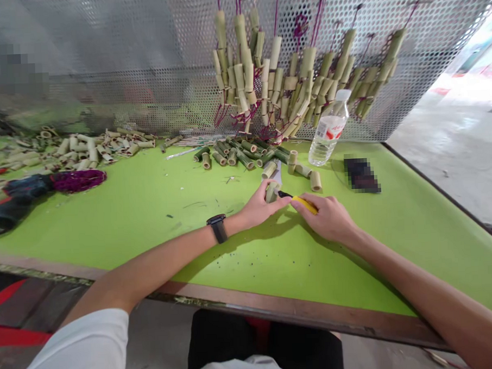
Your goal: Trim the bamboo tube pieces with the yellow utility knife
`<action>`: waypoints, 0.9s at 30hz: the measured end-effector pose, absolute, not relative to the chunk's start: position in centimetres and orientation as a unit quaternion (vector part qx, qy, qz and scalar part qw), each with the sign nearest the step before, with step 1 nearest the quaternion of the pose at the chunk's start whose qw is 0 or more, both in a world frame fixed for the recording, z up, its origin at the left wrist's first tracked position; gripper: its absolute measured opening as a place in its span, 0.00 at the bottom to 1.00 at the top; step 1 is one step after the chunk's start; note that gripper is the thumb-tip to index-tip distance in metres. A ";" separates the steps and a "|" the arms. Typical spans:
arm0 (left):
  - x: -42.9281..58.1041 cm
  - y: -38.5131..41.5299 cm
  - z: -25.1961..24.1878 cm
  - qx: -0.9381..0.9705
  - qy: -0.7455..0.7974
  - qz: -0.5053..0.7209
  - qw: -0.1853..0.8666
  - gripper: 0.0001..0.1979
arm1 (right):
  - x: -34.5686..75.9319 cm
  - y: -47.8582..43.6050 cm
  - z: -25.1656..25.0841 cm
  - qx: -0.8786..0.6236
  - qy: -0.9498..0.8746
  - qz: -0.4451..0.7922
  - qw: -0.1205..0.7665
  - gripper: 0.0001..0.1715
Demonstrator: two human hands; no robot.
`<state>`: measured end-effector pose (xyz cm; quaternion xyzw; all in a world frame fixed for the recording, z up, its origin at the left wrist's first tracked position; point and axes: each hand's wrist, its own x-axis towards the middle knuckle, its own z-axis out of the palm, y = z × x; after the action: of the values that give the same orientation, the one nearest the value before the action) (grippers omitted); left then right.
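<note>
Fingers of my left hand (260,206) are wrapped round a short bamboo piece (272,192), just above the green tabletop. In my right hand (330,218) is a utility knife (305,204) with a yellow handle and a black front end. Its front end points left and meets the bamboo piece near my left thumb; whether the edge cuts into it I cannot tell. Right behind my left hand lies a pale bamboo tube (269,170), beside a flat grey blade-like strip (278,174). Another short tube (316,181) stands upright to the right.
Green bamboo tubes (245,158) lie heaped behind my hands. A water bottle (328,132) stands at the back right, near a blurred dark object (361,175). Bamboo bundles (244,59) hang on a perforated metal panel (163,63). Cut pieces (91,149) and a power tool (18,197) are left.
</note>
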<state>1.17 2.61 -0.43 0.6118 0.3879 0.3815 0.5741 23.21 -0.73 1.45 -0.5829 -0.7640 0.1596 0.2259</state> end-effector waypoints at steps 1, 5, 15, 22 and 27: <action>1.2 2.6 -0.5 0.618 0.385 0.380 0.571 0.32 | 23.2 -0.7 1.4 -0.585 -0.762 0.161 0.225 0.40; 1.4 2.7 -0.4 0.615 0.387 0.381 0.572 0.29 | 23.0 -0.8 1.5 -0.604 -0.752 0.148 0.220 0.41; 2.0 2.8 -0.1 0.568 0.428 0.389 0.585 0.23 | 22.2 -1.4 1.5 -0.636 -0.736 0.079 0.219 0.42; 1.4 2.7 0.0 0.575 0.411 0.376 0.599 0.28 | 22.4 -1.2 1.2 -0.610 -0.749 0.143 0.216 0.47; 1.0 2.6 0.1 0.594 0.390 0.369 0.600 0.32 | 22.6 -1.2 1.2 -0.577 -0.768 0.168 0.222 0.48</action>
<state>1.00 2.64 0.11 0.5935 0.3896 0.3689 0.5999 22.58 -1.18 1.20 -0.5774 -0.7677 0.1676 0.2216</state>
